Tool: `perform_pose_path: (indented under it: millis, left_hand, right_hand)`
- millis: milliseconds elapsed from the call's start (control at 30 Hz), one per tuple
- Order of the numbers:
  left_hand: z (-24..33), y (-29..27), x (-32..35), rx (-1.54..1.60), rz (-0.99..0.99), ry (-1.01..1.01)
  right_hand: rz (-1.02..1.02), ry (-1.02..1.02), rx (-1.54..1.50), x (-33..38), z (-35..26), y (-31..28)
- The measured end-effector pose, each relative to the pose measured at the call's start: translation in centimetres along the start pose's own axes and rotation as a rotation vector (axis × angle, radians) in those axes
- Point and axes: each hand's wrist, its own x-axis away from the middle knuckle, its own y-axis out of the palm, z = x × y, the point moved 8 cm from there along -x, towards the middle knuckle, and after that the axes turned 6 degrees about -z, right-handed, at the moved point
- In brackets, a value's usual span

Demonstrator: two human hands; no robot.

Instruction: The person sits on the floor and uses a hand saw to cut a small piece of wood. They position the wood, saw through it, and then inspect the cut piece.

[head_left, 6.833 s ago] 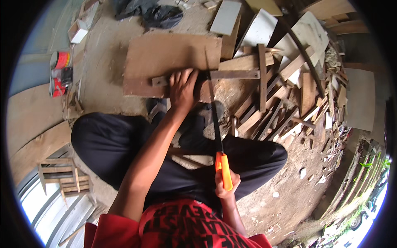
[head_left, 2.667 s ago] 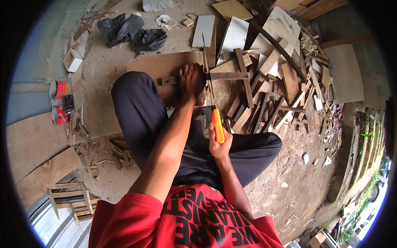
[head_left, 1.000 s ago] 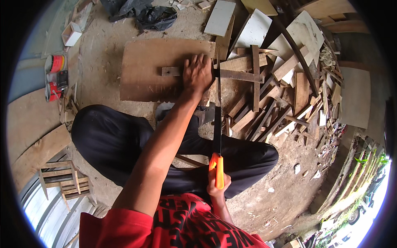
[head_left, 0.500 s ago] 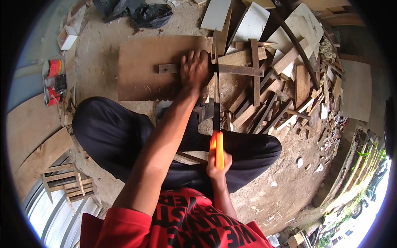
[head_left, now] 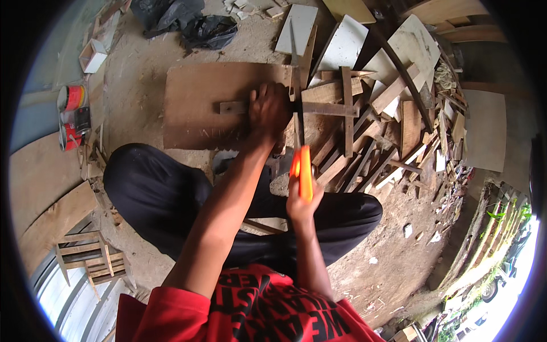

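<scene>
My right hand [head_left: 301, 204] is closed round the orange handle of a handsaw [head_left: 306, 171]. The saw's long blade points away from me and crosses a narrow dark wooden strip [head_left: 329, 109] just right of my left hand. My left hand [head_left: 270, 114] presses down on that strip with its fingers bent over it, so the strip's middle is hidden. Beneath lies a brown wooden board [head_left: 196, 85], its right edge close beside the blade. The strip's left end rests on the board, while its right end sticks out past the edge toward the scrap wood.
Scrap wood [head_left: 411, 125] is heaped on the right, with white panels [head_left: 345, 43] behind it. Black plastic bags [head_left: 208, 31] lie at the far left. Red cans [head_left: 71, 98] stand by the left wall, and a small wooden frame [head_left: 94, 256] is near left. My crossed legs flank the work.
My right hand has pushed the saw forward, away from me, so its blade tip now reaches past the board's far edge. My left hand stays on the strip. The view has shifted slightly.
</scene>
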Motion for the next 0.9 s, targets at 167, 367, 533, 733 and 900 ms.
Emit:
perform_pose_path:
  millis: [167,367,533,733,900]
  left_hand:
    - [0.6,-0.3,1.3,-0.068,0.410,0.179]
    - [0.2,-0.8,0.4,-0.077,0.247,0.139]
    - [1.0,-0.6,0.8,-0.017,0.253,0.129]
    - [-0.3,0.7,0.2,-0.062,0.153,0.098]
    - [-0.6,0.6,0.8,-0.046,0.205,0.110]
  right_hand:
    - [-0.059,0.047,0.200,13.6,0.3,-4.2]
    - [0.007,0.105,-0.021,3.2,1.0,-1.3]
    - [-0.004,0.075,0.051,-4.2,0.9,1.8]
    - [-0.057,0.092,0.180,11.0,1.2,-2.6]
    - [-0.048,0.090,0.091,9.0,0.0,-2.8]
